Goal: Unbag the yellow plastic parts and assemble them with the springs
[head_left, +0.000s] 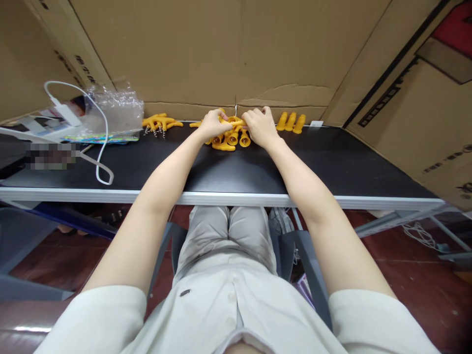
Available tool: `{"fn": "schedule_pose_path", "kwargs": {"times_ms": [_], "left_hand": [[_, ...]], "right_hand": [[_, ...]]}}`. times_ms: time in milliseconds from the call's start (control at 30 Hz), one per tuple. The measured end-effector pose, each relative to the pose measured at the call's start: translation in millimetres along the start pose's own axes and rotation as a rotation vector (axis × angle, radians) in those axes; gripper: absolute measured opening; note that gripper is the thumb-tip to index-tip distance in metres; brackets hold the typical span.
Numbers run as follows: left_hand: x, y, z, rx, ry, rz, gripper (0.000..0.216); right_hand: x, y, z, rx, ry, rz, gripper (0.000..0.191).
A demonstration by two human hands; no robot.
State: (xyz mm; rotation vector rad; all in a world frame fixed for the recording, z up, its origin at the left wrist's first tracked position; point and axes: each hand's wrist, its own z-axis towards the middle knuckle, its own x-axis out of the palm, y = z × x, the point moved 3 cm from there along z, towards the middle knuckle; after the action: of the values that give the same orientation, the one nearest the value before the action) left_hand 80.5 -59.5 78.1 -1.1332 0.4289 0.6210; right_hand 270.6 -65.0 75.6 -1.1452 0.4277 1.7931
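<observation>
My left hand (215, 124) and my right hand (260, 127) meet over a cluster of yellow plastic corkscrew parts at the back of the table. Between them is a yellow corkscrew part (236, 124), with the left thumb and fingers closed on it. The right fingers are bent around its other end; its exact shape is partly hidden. Below the hands lie bell-shaped yellow sleeves (244, 139) with open ends facing me, and a yellow handle (224, 146). Left of my hands, yellow handles (160, 120) with metal spirals (155, 132) lie in a pile.
Several yellow sleeves (291, 122) stand upright at the right, beside a small white piece (316, 124). A clear plastic bag (112, 110), white cable (106, 142) and papers lie at the left. Cardboard walls (236, 54) enclose the black table (332, 162).
</observation>
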Motion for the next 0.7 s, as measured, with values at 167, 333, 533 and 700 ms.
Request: {"fn": "schedule_pose_path", "kwargs": {"times_ms": [167, 333, 533, 700], "left_hand": [[2.3, -1.1, -3.9, -0.138, 0.18, -0.136, 0.02], [-2.5, -1.9, -6.8, -0.104, 0.16, -0.055, 0.026], [-8.5, 3.0, -4.2, 0.004, 0.085, 0.047, 0.017], [-15.7, 8.2, 2.9, 0.016, -0.038, 0.024, 0.011]], "right_hand": [[-6.0, -1.5, -0.9, 0.024, -0.061, 0.005, 0.048], [-3.1, -18.1, -3.2, 0.089, -0.118, 0.034, 0.046], [6.3, -70.6, -13.0, 0.411, -0.225, 0.085, 0.038], [6.5, -112.1, -35.0, 0.709, -0.193, 0.194, 0.034]]}}
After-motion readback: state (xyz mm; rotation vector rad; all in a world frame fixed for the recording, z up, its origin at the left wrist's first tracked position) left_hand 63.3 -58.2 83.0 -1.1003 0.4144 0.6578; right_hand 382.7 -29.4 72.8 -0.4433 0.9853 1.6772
